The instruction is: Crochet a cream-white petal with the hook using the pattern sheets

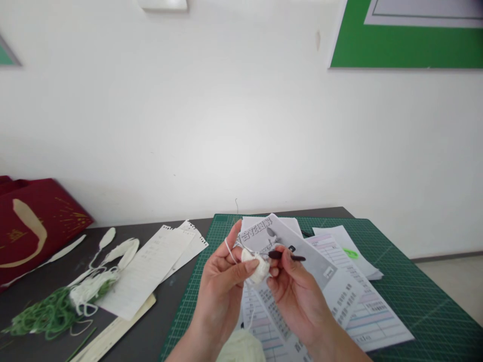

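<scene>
Between my hands is a small white crocheted piece (259, 271). My left hand (224, 274) pinches it between thumb and fingers, with white yarn (229, 250) looped over the raised index finger. A crochet hook with a dark handle (287, 256) is gripped in my right hand (296, 286), its tip reaching toward the piece's upper edge. Whether the hook's tip is inside a stitch is too small to tell. Below, partly behind my left wrist, lies a ball of white yarn (243, 347).
Printed sheets (377, 322) cover part of a green cutting mat (422, 306), with a bright green clip-like item (350, 253) on them. Leftward lie notebook pages (147, 271), green yarn (49, 314), white crocheted pieces (121, 251) and a dark red bag (41, 226). A white wall (188, 125) stands behind.
</scene>
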